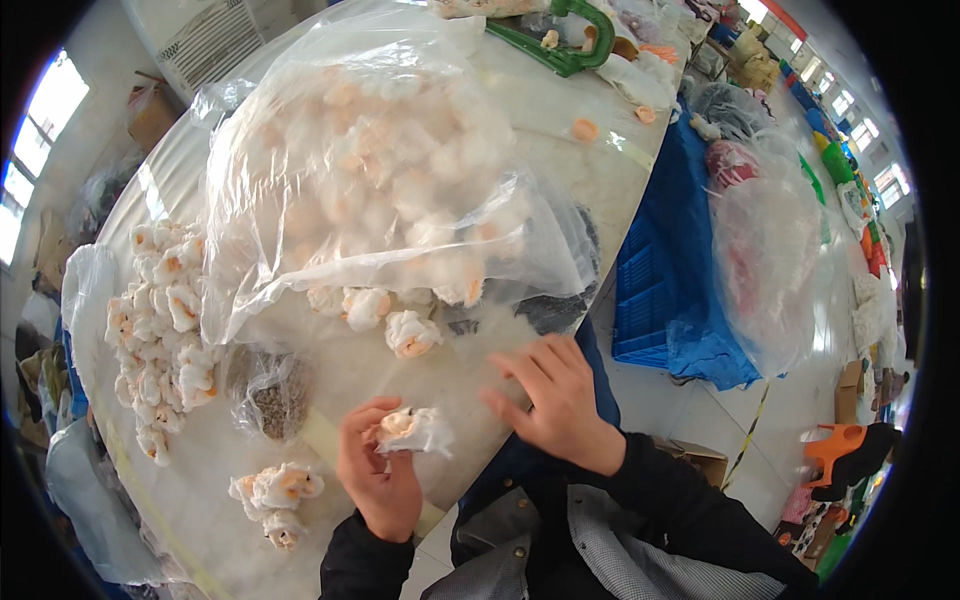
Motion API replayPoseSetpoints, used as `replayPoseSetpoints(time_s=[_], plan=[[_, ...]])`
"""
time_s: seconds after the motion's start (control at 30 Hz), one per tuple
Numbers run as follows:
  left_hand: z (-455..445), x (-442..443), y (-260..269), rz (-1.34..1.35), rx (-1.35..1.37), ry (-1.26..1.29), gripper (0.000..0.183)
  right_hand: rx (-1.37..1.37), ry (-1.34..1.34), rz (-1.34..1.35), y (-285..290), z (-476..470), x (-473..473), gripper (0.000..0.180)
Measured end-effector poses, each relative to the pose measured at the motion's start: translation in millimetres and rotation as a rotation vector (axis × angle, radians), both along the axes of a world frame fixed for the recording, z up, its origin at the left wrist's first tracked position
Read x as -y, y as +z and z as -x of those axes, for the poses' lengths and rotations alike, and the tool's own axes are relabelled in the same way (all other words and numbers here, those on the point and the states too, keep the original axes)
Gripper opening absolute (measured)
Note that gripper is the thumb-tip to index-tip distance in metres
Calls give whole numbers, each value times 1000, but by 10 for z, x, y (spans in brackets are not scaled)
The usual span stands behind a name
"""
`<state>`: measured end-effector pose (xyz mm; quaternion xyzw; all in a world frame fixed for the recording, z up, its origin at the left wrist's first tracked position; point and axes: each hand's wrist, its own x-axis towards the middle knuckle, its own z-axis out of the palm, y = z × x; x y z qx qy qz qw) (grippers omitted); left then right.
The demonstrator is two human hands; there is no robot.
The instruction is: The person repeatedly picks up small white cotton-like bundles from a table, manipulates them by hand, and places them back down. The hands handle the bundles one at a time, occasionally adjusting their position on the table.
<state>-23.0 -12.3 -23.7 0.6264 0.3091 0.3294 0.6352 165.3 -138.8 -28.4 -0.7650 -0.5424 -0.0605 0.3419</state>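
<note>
My left hand [384, 469] holds a small white fluffy plush piece [409, 433] with a peach-coloured part, pinched between thumb and fingers. To its right, my right hand [555, 401] hovers over the table edge, fingers apart, with nothing plainly in them. A large clear plastic bag [360, 150] full of white and peach plush pieces lies ahead, its mouth towards me. Just outside that mouth sits a loose plush piece [412, 334]. A small clear bag of brown granules [276, 401] rests left of my left hand.
Many plush pieces [169, 322] are heaped at the table's left side, and a small cluster [277, 495] lies nearer me. A green metal tool [570, 45] is at the far end. Right of the table stands a blue plastic crate [645, 300] beside a large clear bag [765, 255].
</note>
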Motion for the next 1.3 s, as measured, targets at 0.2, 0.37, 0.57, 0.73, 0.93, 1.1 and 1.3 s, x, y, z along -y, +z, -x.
replayPoseSetpoints(time_s=[0.2, 0.37, 0.57, 0.73, 0.93, 1.1, 1.3], plan=[[-1, -70, -127, -230, -60, 20, 22, 187, -122, 31, -180, -271, -409, 27], [-21, -42, -100, -122, -79, 69, 24, 168, -85, 26, -236, -271, -461, 20], [9, -69, -180, -171, -22, 41, 24, -219, 149, -110, 1, -65, -216, 18], [-29, -87, -226, -220, -57, 45, 18, -464, 704, -443, 679, 523, -81, 10], [-43, -74, -220, -148, -98, 33, 18, -574, 844, -883, 1134, 1355, -259, 24], [-64, -37, -219, -163, -74, -13, 15, -755, 664, -1058, 1082, 1360, -140, 22], [-21, -46, -225, -96, -100, 6, 15, -585, 753, -970, 1154, 1501, -251, 28]])
